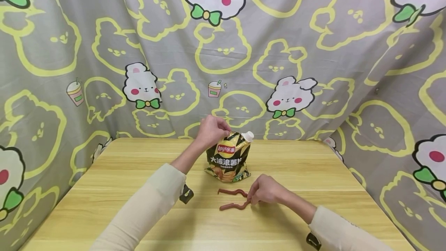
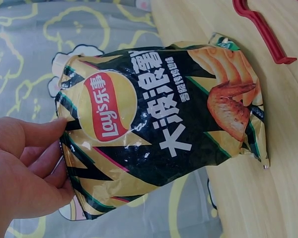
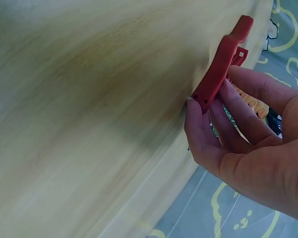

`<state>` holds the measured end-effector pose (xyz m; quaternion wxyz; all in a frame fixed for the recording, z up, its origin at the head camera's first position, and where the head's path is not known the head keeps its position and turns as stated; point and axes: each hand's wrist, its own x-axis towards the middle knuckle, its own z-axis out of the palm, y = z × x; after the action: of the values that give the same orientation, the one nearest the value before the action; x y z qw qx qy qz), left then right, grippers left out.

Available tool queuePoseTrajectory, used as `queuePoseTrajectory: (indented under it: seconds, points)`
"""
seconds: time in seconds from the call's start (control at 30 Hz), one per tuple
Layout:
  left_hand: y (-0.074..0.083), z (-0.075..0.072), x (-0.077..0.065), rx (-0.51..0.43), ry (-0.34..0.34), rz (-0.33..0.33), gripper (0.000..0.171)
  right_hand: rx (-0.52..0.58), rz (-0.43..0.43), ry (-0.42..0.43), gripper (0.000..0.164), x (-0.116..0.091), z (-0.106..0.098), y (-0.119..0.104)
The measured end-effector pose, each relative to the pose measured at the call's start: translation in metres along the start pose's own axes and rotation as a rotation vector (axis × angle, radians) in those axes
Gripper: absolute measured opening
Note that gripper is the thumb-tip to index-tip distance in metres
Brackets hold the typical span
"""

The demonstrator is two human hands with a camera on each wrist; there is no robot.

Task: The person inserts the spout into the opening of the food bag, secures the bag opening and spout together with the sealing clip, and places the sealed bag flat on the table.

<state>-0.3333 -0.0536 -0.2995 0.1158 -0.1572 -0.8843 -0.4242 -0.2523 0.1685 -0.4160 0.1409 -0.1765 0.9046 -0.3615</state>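
A black and gold Lay's potato chip bag (image 1: 228, 162) stands upright on the table. Its top left corner is pinched by my left hand (image 1: 211, 131), thumb on the printed front in the left wrist view. A white cap-like piece (image 1: 248, 136) shows at the bag's top right corner. Just in front of the bag, my right hand (image 1: 266, 189) holds a red bag sealing clip (image 1: 234, 207) by its hinged end. The clip's two arms are spread apart and point left. In the right wrist view, the fingertips hold the red clip (image 3: 221, 69) above the wood.
A light wood-grain table (image 1: 139, 177) carries everything. Behind it and on both sides hangs a grey curtain (image 1: 230, 69) with cartoon prints, close to the table's back edge.
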Motion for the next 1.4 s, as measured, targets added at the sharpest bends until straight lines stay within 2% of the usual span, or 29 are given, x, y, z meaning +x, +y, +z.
queuePoseTrajectory:
  seconds: [0.23,0.7,0.8,1.07,1.4]
  points:
    - [-0.001,0.001,0.001,0.003,-0.001,-0.009,0.006,-0.029,-0.024,0.032,0.015,0.001,0.002,0.004]
    - [-0.002,0.001,0.002,0.012,0.004,0.008,0.005,-0.063,-0.012,0.100,0.016,0.002,-0.001,0.006]
    - [-0.002,0.001,0.001,0.013,0.003,0.010,0.005,-0.046,0.000,0.103,0.016,0.002,-0.006,0.003]
    - [-0.002,0.000,0.002,0.007,0.002,0.012,0.005,-0.020,-0.044,0.087,0.012,0.006,-0.024,-0.012]
    - [-0.003,-0.001,0.002,-0.002,-0.011,0.003,0.006,-0.010,-0.001,0.107,0.009,0.003,-0.050,-0.029]
